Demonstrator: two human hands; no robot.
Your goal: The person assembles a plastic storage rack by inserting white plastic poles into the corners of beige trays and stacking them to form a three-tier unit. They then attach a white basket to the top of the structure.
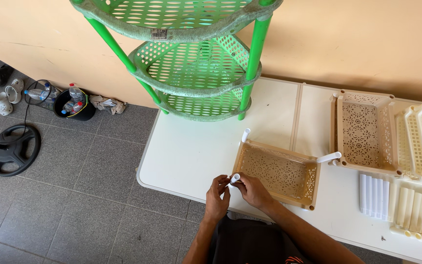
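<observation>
- Nearest the camera, the left hand [217, 195] and right hand [253, 190] are both closed on a short white tube [235, 178], at the near left corner of the tan perforated tray [279, 173].
- The step in hand looks like seating this tube upright in the tray's corner socket; the move seems to call for holding it vertical and pressing straight down.
- Another white tube [245, 135] already stands at the tray's far left corner, and a third [329, 157] lies tilted at the far right corner.
- The tray sits just beside the near edge of the white tabletop [186, 146], so there is little room toward the person; bare surface lies open to the left.
- To the right lie loose white tubes [374, 195], cream tubes [421, 212], and stacked trays [365, 129].
- Farthest back, a green three-tier rack [196, 63] stands on the tabletop against the wall.
</observation>
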